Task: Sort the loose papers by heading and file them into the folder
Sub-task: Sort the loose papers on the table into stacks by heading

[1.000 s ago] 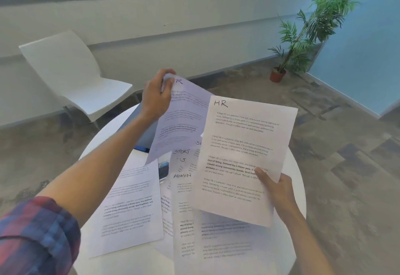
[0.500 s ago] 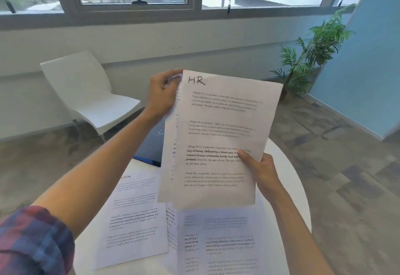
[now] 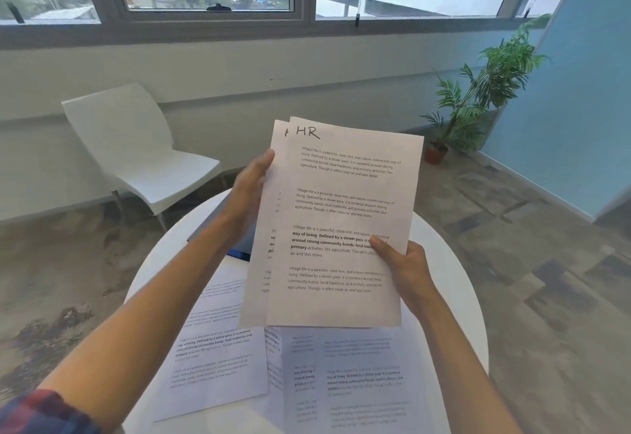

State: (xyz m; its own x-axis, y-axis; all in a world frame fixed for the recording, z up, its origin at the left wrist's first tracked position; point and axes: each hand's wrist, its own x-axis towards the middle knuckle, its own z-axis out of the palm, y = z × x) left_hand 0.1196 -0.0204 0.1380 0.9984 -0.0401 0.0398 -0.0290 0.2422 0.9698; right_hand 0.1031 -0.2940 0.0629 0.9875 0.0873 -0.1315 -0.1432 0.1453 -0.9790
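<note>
Two sheets headed HR (image 3: 341, 222) are held upright above the round white table (image 3: 454, 283), one lapped over the other so that only a narrow strip of the rear sheet shows along the left edge. On the table below lie more loose papers (image 3: 218, 348): at least three can be counted, one at 7 o'clock on the tabletop and two or more overlapping at 5 to 6 o'clock; their headings are hidden. One folder (image 3: 239, 252), dark with a blue edge, lies at about 11 o'clock on the table, mostly covered by the left forearm and the held sheets.

The left hand (image 3: 251, 194) grips the left edge of the pair at roughly 9 o'clock on the sheets, its thumb on the front and its fingers hidden behind the paper. The right hand (image 3: 404, 269) pinches the right edge at about 4 o'clock, thumb pressed onto the printed face, fingers curled behind.

One white chair (image 3: 136, 153) stands at 10 o'clock beyond the table, and one potted plant (image 3: 485, 88) at 2 o'clock, by the blue wall.
</note>
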